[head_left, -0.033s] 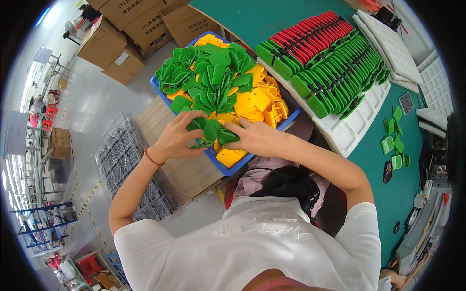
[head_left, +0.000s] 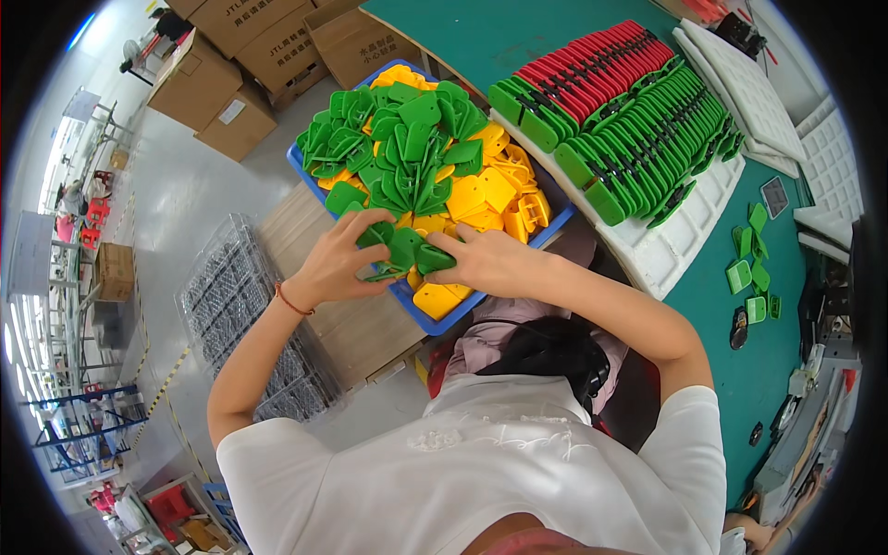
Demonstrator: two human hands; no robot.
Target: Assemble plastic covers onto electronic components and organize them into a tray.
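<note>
A blue bin is heaped with flat green plastic pieces and yellow plastic pieces. Over its near side, my left hand curls its fingers around a few green pieces. Opposite it, my right hand grips another green piece between thumb and fingers. One more green piece lies between the two hands. My fingers partly cover the pieces, so their exact number cannot be told.
On the green table right of the bin, red pieces and green pieces with black parts stand in rows on a white foam tray. Loose green pieces lie beyond. Clear plastic trays are left; cardboard boxes stand behind.
</note>
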